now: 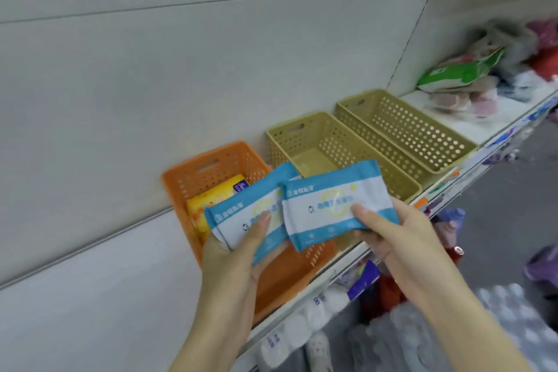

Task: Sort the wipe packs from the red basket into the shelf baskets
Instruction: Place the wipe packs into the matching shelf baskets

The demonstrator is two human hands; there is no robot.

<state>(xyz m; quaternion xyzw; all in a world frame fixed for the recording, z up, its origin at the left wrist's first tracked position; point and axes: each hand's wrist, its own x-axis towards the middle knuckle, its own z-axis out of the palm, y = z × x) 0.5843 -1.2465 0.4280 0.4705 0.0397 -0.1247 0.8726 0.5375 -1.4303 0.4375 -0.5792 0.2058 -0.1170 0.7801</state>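
1. The left hand point(232, 254) holds a blue-and-white wipe pack point(241, 211) by its near end. The thumb lies flat on the printed top, and the other fingers point(262, 269) curl round from beneath.
2. The right hand point(404, 238) grips a second blue-and-white pack point(332, 202) at its right near corner, thumb pressed on top and the other fingers underneath.
3. The two packs lie side by side, face up and tilted. The second pack's left edge overlaps the first pack's right edge.
4. Both packs hover above the near part of an orange basket point(193, 172), which stands at the left end of the shelf point(495, 127) against the back panel point(151, 69).
5. A yellow pack point(208, 202) lies inside the orange basket, toward its far left side, partly hidden by the first pack.
6. Just right of the orange basket stands a tan basket point(317, 136) with perforated walls, and the right hand's pack covers its near left corner.
7. A second tan basket point(407, 118) of the same shape stands just right of that one.
8. Farther right on the shelf lies a blurred heap of goods with a green bag point(462, 72) on top.
9. Below the shelf, white bottles point(302, 326) stand in a row, too blurred to read.
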